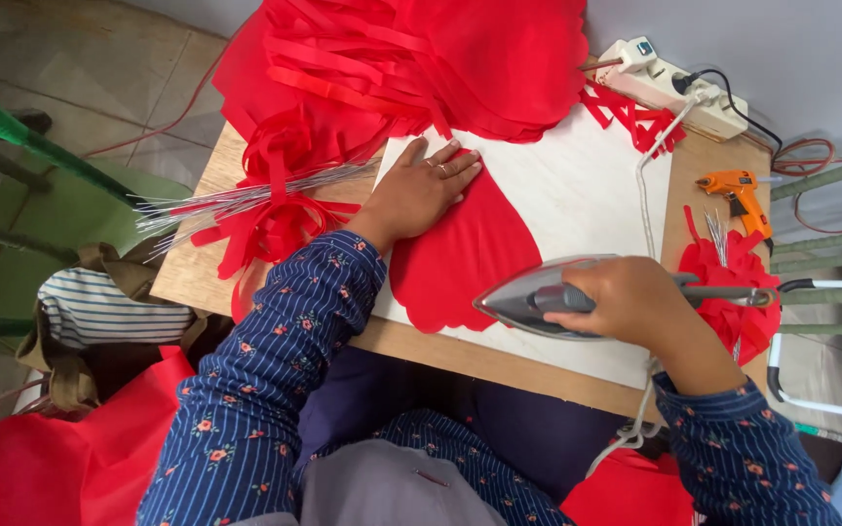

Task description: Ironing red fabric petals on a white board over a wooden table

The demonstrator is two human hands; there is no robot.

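Red fabric piece (pixel 460 255) lies flat on a white board (pixel 577 185) set on the wooden worktop (pixel 197 273), its long axis running from the scalloped near edge up and away toward the pile of red cut pieces (pixel 421 58) at the far side. Left hand (pixel 421 190) rests on its far end, palm down, fingers spread and flat, pinning it rather than gripping. Right hand (pixel 621 297) is closed in a full grip round the handle of a grey iron (pixel 548 302), which sits just to the right of the piece, pointed nose toward it and meeting its right edge. So the piece lies left of the iron, and the right hand is the nearer to its lower half. Fabric looks thin, matte, bright red, smooth, with a rounded lobed outline. Nearby: bundle of thin silver wires (pixel 236 200) among red strips on the left, orange glue gun (pixel 738 195) and a white power strip (pixel 669 83) on the right, white cord (pixel 647 195) running across the board.
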